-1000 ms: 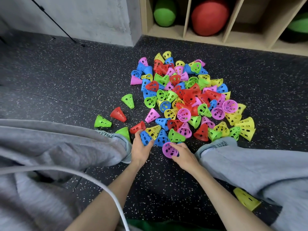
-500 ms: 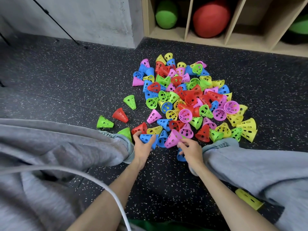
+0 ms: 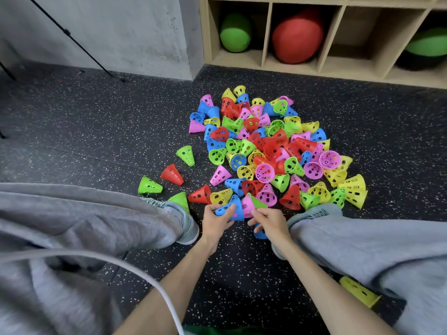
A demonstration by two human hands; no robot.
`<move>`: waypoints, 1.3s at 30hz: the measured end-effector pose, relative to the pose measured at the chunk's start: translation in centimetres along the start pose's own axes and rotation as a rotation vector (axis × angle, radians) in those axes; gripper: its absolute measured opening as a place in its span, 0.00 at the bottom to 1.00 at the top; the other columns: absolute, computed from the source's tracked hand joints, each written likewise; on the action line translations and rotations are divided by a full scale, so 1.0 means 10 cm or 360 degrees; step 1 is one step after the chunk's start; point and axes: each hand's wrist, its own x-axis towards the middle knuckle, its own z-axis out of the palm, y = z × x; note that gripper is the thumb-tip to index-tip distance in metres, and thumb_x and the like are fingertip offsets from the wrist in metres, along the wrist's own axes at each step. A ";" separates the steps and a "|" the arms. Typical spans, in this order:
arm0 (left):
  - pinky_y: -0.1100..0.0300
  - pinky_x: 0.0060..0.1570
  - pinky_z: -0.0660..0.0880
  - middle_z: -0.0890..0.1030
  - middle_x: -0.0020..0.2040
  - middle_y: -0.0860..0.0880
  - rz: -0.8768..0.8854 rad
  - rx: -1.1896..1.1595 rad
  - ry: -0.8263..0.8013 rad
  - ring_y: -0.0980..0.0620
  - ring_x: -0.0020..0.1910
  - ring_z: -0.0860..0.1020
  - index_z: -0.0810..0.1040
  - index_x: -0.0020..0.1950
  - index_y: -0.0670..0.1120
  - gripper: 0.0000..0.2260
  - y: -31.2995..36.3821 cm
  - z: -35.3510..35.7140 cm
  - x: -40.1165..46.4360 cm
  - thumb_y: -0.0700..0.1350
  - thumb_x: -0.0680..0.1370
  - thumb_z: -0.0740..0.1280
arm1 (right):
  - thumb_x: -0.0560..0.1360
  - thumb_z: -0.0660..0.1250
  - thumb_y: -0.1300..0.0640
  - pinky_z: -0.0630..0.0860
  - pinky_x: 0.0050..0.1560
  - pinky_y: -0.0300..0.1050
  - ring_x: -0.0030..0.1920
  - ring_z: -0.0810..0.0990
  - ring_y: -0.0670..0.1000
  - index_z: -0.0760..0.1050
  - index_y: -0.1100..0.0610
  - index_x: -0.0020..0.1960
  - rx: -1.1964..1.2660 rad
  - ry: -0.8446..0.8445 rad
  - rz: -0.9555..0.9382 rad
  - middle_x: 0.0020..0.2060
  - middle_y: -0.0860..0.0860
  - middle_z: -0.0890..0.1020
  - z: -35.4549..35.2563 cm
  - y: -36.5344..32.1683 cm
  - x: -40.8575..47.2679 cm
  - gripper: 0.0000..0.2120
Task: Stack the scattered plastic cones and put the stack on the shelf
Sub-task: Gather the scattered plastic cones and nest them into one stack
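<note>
Two hands meet just short of the pile: your left hand [image 3: 216, 222] grips a blue cone [image 3: 231, 209], your right hand [image 3: 272, 222] pinches a pink cone [image 3: 248, 206] against its open end. You're nesting the first pair, it seems. Next, seat it squarely. Beyond, loose cones [image 3: 268, 151] cover the floor [image 3: 96, 122]; the shelf [image 3: 266, 66] stands farthest.

We see a dark rubber floor [image 3: 72, 122] flecked with pale specks, meeting a rough grey concrete wall [image 3: 116, 30] at the back left. A thin black pole [image 3: 72, 42] slants across that wall down to the floor. To the right stands a light wooden shelf unit [image 3: 266, 35] of open cubbies under soft, even light.
</note>
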 end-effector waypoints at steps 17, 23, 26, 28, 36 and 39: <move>0.50 0.51 0.83 0.81 0.53 0.49 0.0258 0.0439 0.0058 0.52 0.51 0.83 0.73 0.54 0.50 0.19 0.10 0.17 -0.04 0.58 0.74 0.76 | 0.82 0.66 0.57 0.78 0.39 0.49 0.29 0.79 0.49 0.84 0.59 0.48 -0.0119 -0.0101 -0.0129 0.33 0.54 0.84 0.04 -0.04 -0.02 0.09; 0.71 0.44 0.72 0.77 0.49 0.56 0.0577 0.0937 -0.0262 0.59 0.45 0.77 0.72 0.63 0.52 0.19 0.29 0.23 0.06 0.55 0.77 0.73 | 0.81 0.64 0.59 0.78 0.39 0.51 0.28 0.77 0.48 0.77 0.60 0.42 -0.0153 0.0085 -0.0088 0.30 0.50 0.79 -0.02 -0.04 0.12 0.10; 0.60 0.49 0.75 0.78 0.53 0.55 0.0779 0.1198 -0.0545 0.60 0.45 0.75 0.67 0.73 0.60 0.26 0.51 0.30 0.23 0.57 0.78 0.72 | 0.82 0.63 0.61 0.79 0.41 0.56 0.27 0.77 0.46 0.74 0.60 0.40 -0.0164 0.0111 -0.0070 0.30 0.51 0.77 -0.13 -0.08 0.32 0.11; 0.55 0.56 0.75 0.78 0.62 0.52 0.0920 0.1391 -0.0674 0.54 0.55 0.76 0.64 0.75 0.62 0.28 0.56 0.37 0.36 0.57 0.78 0.71 | 0.82 0.63 0.60 0.79 0.40 0.54 0.27 0.78 0.45 0.76 0.62 0.43 -0.0173 0.0150 -0.0083 0.33 0.55 0.80 -0.19 -0.07 0.42 0.10; 0.47 0.55 0.77 0.77 0.63 0.51 0.1015 0.1319 -0.0676 0.45 0.54 0.79 0.65 0.75 0.66 0.30 0.34 0.62 0.75 0.57 0.76 0.74 | 0.83 0.64 0.57 0.71 0.31 0.33 0.28 0.79 0.44 0.81 0.51 0.60 -0.0043 0.0258 0.0051 0.45 0.48 0.86 -0.38 0.07 0.60 0.10; 0.48 0.53 0.78 0.78 0.59 0.52 0.1010 0.1196 -0.0567 0.46 0.52 0.78 0.67 0.74 0.65 0.28 0.26 0.67 0.77 0.54 0.77 0.74 | 0.83 0.62 0.62 0.75 0.29 0.36 0.31 0.81 0.48 0.79 0.46 0.64 0.0090 0.0377 0.0154 0.48 0.49 0.85 -0.47 0.14 0.60 0.16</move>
